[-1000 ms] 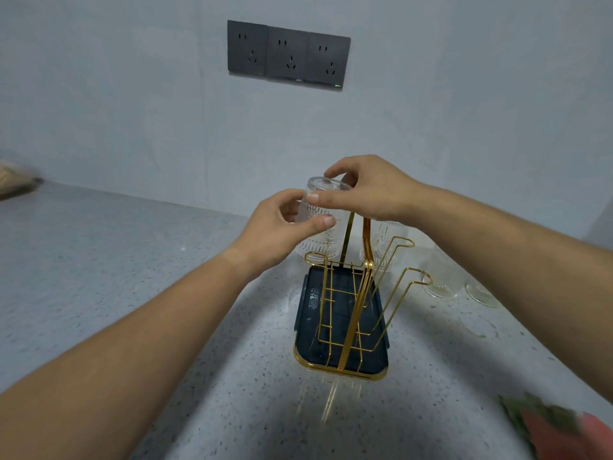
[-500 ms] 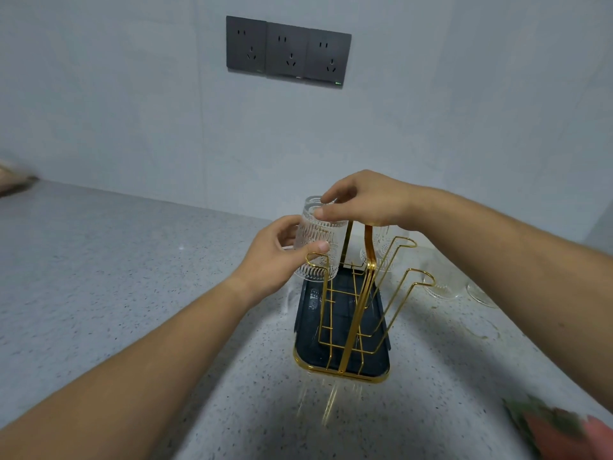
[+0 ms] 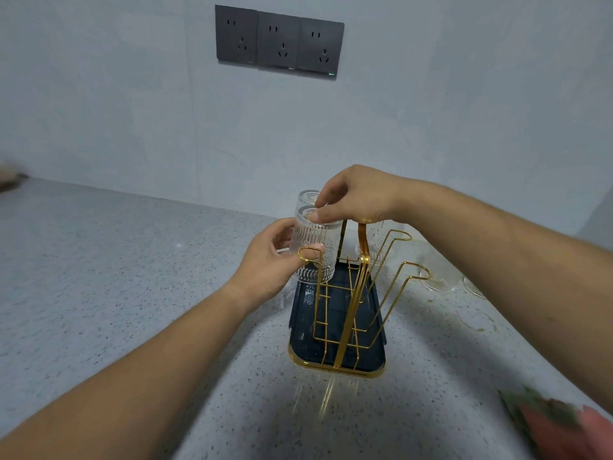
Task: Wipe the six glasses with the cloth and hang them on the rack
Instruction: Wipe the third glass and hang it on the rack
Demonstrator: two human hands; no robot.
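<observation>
Speckled grey stone countertop [image 3: 132,277], pale grey wall behind. Gold wire rack [image 3: 363,260] stands in a dark blue rectangular tray with gold rim [image 3: 302,327], narrow end toward the camera, hooked prongs rising on both sides of a central post. Ribbed clear tumbler glass [image 3: 315,240] is held mouth-down over the rack's left side. Left hand [image 3: 268,260] grips its wall, thumb and fingers curled round it. Right hand [image 3: 361,194] comes in from above, fingertips pinching the upturned base. A near-left gold wire loop [image 3: 310,248] crosses in front of the glass and the left thumb; cannot tell whether a prong is inside the glass. A second ribbed glass [image 3: 306,196] shows just behind and above it, also mouth-down and partly hidden by the right hand's fingers. A third glass [image 3: 378,240] sits inverted at the far right of the rack. More clear glasses [image 3: 438,277] stand on the counter right of the rack, edges faint. Pink and green cloth [image 3: 560,423] lies at the lower right corner, blurred. Three dark grey wall sockets [image 3: 279,41] in a row; tiny marks along their lower edges, too small to read. No legible writing elsewhere.
</observation>
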